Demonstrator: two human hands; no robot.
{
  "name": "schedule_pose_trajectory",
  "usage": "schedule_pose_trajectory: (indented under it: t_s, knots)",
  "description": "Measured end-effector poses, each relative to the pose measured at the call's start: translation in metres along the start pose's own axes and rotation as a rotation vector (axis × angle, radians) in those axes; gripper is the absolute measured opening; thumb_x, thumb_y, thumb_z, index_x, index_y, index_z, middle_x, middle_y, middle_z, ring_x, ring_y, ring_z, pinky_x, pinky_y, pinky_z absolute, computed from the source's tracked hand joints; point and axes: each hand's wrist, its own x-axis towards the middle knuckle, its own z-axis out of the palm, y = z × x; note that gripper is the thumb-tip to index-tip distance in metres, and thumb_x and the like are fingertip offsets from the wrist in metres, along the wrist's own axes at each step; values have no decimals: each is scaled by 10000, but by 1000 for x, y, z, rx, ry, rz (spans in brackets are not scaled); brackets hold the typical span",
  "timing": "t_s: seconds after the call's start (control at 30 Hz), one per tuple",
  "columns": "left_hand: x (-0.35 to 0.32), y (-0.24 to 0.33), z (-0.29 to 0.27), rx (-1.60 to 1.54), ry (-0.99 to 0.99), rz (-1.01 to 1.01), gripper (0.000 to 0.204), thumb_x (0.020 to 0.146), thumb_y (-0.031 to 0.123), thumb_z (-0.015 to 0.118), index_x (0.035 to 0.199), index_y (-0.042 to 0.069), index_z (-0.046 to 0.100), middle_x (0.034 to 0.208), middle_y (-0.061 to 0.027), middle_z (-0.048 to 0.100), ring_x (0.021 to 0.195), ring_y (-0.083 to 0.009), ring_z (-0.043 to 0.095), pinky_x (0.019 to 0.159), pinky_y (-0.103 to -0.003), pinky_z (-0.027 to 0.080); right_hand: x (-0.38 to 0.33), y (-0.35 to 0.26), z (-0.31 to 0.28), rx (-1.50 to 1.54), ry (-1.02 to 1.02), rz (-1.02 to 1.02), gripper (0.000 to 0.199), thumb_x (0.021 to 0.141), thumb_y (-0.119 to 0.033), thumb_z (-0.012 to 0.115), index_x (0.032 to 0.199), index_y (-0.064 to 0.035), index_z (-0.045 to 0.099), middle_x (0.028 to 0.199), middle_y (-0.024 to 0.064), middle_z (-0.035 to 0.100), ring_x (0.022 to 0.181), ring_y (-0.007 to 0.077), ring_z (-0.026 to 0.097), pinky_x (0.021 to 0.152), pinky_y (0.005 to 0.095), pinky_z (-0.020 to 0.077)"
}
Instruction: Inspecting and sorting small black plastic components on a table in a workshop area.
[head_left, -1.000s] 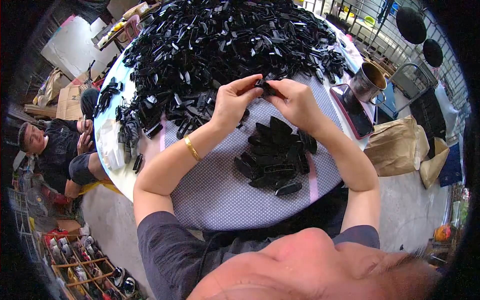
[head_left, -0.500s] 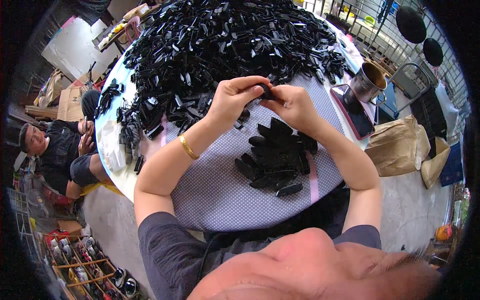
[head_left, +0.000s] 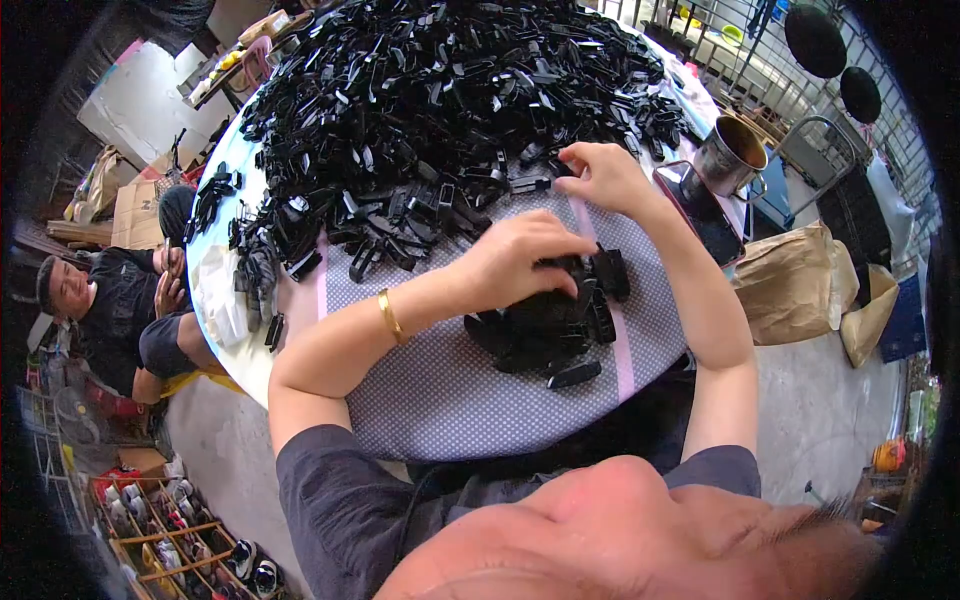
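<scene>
My left hand (head_left: pixel 525 255) is over a small pile of black, elongated plastic pieces (head_left: pixel 530 340) on the near part of the table. Its thumb and fingers are apart, with dark pieces showing beneath the gap. Farther off and to the right, my right hand (head_left: pixel 610 180) reaches to the near edge of a big heap of similar black pieces (head_left: pixel 450 90). The thumb and forefinger there are spread apart beside a dark piece. One loose black piece (head_left: pixel 574 375) lies at the small pile's near side.
A dotted grey cloth (head_left: pixel 430 410) covers the near tabletop. To the right are a phone (head_left: pixel 700 205), a metal mug (head_left: pixel 732 155) and a brown paper bag (head_left: pixel 795 285). A white plastic bag (head_left: pixel 220 295) lies at the left edge. Another person (head_left: pixel 125 290) sits at the left.
My hands were together over the cloth around a dark piece and have parted. The left came nearer, over the small pile; the right moved right, to the heap's edge.
</scene>
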Motion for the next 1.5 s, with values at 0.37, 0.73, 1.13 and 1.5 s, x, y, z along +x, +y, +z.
schedule_pose_trajectory:
  t_s: [0.37, 0.73, 1.13, 1.5]
  knots:
    - [-3, -38, -20, -812, 401, -567, 298, 847, 155, 562, 1083, -25, 531, 874, -37, 597, 709, -76, 536, 620, -207, 437, -11, -53, 10, 946, -34, -31, 210, 828, -111, 596, 993, 15, 565, 865, 53, 612, 757, 93, 584, 605, 222, 478]
    - [0, -47, -23, -741, 506, -588, 264, 821, 94, 596, 1058, 16, 510, 914, -50, 616, 660, -56, 487, 584, -188, 401, 2, -21, 32, 11, 130, -342, 170, 717, -172, 652, 834, -51, 633, 871, 76, 628, 838, 252, 567, 744, 331, 455]
    - [1, -44, -19, -646, 534, -547, 308, 813, 25, 583, 1118, 0, 552, 865, -29, 607, 702, -73, 542, 626, -205, 465, -14, -55, 11, 740, 211, -127, 274, 735, 2, 611, 1009, 2, 603, 916, 74, 626, 831, 117, 593, 705, 231, 494]
    - [0, -36, -20, -505, 592, -546, 284, 778, 32, 631, 1053, -30, 597, 870, -46, 641, 757, -55, 556, 662, -178, 458, -17, -58, 16, 500, 257, -246, 302, 725, -1, 633, 1024, 15, 598, 937, 95, 605, 838, 146, 599, 679, 235, 512]
